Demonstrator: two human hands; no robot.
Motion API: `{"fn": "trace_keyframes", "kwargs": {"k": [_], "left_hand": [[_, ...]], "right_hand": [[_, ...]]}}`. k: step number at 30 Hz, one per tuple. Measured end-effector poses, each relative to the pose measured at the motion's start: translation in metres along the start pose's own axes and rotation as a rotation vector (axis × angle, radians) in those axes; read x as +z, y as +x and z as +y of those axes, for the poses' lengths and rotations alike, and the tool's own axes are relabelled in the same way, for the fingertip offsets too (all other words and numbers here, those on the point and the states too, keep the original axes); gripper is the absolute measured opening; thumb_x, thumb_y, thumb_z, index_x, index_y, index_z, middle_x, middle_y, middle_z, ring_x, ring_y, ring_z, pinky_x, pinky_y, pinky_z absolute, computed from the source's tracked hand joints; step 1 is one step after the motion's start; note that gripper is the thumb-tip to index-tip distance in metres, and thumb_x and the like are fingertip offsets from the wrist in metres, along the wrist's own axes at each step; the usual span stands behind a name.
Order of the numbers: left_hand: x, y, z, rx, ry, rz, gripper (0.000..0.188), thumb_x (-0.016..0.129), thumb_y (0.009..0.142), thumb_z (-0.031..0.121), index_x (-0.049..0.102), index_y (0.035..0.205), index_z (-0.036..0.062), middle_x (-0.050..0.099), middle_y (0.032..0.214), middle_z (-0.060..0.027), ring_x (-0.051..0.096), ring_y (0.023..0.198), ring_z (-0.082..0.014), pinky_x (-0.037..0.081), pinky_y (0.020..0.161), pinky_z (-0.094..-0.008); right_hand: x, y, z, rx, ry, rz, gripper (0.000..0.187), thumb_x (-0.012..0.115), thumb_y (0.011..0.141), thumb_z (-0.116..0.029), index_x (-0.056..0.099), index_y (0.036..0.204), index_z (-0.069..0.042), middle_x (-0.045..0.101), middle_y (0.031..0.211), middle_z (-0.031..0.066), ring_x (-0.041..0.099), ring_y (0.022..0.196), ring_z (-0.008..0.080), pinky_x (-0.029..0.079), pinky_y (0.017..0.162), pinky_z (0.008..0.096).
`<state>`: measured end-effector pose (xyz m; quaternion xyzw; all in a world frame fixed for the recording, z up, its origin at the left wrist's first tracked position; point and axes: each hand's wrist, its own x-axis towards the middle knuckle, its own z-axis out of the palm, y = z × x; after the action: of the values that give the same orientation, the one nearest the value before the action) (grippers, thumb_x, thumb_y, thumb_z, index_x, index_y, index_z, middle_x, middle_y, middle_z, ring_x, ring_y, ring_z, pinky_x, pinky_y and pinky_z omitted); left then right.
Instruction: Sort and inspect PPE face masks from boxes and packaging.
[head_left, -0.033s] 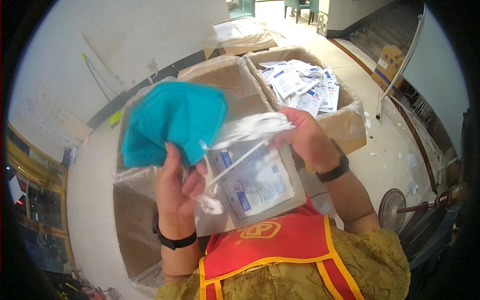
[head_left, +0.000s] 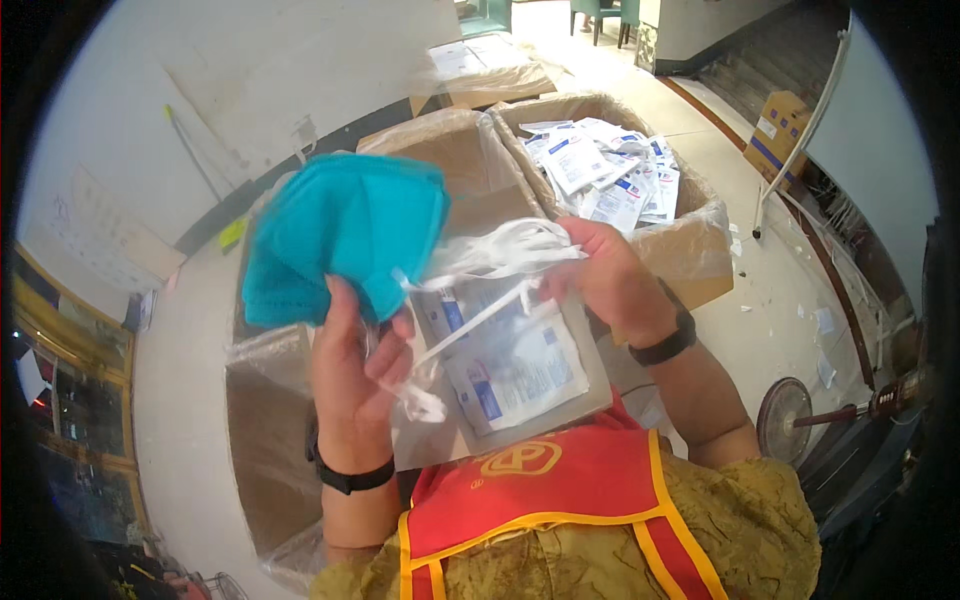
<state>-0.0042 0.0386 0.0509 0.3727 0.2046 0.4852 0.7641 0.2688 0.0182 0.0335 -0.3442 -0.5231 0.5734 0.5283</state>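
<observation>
Teal face masks (head_left: 345, 235) are pinched by the left hand (head_left: 350, 368); their white straps (head_left: 500, 250) are gripped by the right hand (head_left: 622, 285), presumably to be held clear.

Yellow lettered emblem (head_left: 522, 459) on red apron (head_left: 590, 490); blue print (head_left: 486, 400) on white packets (head_left: 540, 375), too small to read.

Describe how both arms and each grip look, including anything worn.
The left grip and right grip are both gloveless. The left wristband and right wristband are black. Both forearms are bare below olive-brown sleeves with a darker pattern.
</observation>
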Motion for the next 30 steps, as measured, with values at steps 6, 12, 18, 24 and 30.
{"fn": "trace_keyframes", "kwargs": {"k": [6, 12, 18, 24, 30], "left_hand": [[0.014, 0.016, -0.014, 0.129, -0.075, 0.056, 0.056, 0.042, 0.096, 0.054, 0.058, 0.114, 0.0030, 0.065, 0.086, -0.0168, 0.058, 0.061, -0.0168, 0.054, 0.058, -0.0341], [-0.008, 0.024, -0.005, 0.241, 0.012, 0.236, 0.051, 0.050, 0.093, 0.052, 0.060, 0.112, 0.0055, 0.065, 0.092, -0.0126, 0.063, 0.075, -0.0187, 0.058, 0.069, -0.0423], [-0.005, 0.021, 0.004, 0.254, -0.024, 0.189, 0.055, 0.053, 0.093, 0.047, 0.047, 0.132, 0.0072, 0.055, 0.126, -0.0104, 0.054, 0.114, -0.0273, 0.052, 0.085, -0.0497], [0.001, 0.026, 0.000, 0.305, -0.196, 0.103, 0.068, 0.054, 0.089, 0.054, 0.046, 0.135, 0.0051, 0.054, 0.127, -0.0217, 0.054, 0.116, -0.0348, 0.042, 0.100, -0.0533], [-0.001, 0.032, -0.010, 0.265, -0.311, -0.146, 0.081, 0.053, 0.086, 0.059, 0.038, 0.140, 0.0013, 0.041, 0.139, -0.0279, 0.039, 0.130, -0.0419, 0.032, 0.107, -0.0553]], "right_hand": [[0.018, 0.001, 0.028, 0.050, 0.145, -0.074, 0.029, 0.062, 0.088, -0.009, 0.059, 0.116, -0.002, 0.067, 0.099, 0.0060, 0.063, 0.092, 0.0135, 0.049, 0.079, 0.0256], [0.008, -0.005, 0.023, 0.234, 0.387, -0.157, 0.035, 0.053, 0.088, 0.000, 0.050, 0.123, 0.003, 0.062, 0.089, 0.0105, 0.061, 0.069, 0.0166, 0.054, 0.060, 0.0293], [0.012, -0.001, 0.020, 0.250, 0.065, -0.258, 0.023, 0.060, 0.092, -0.016, 0.056, 0.112, -0.005, 0.059, 0.084, 0.0031, 0.056, 0.064, 0.0067, 0.049, 0.058, 0.0207], [0.016, 0.000, 0.029, 0.144, -0.309, -0.357, 0.028, 0.056, 0.095, -0.023, 0.060, 0.116, -0.004, 0.059, 0.086, -0.0001, 0.052, 0.075, 0.0058, 0.046, 0.069, 0.0220], [0.025, -0.003, 0.037, 0.284, -0.331, -0.529, 0.032, 0.052, 0.097, -0.028, 0.061, 0.119, -0.006, 0.058, 0.084, -0.0016, 0.052, 0.077, 0.0062, 0.045, 0.068, 0.0224]]}}
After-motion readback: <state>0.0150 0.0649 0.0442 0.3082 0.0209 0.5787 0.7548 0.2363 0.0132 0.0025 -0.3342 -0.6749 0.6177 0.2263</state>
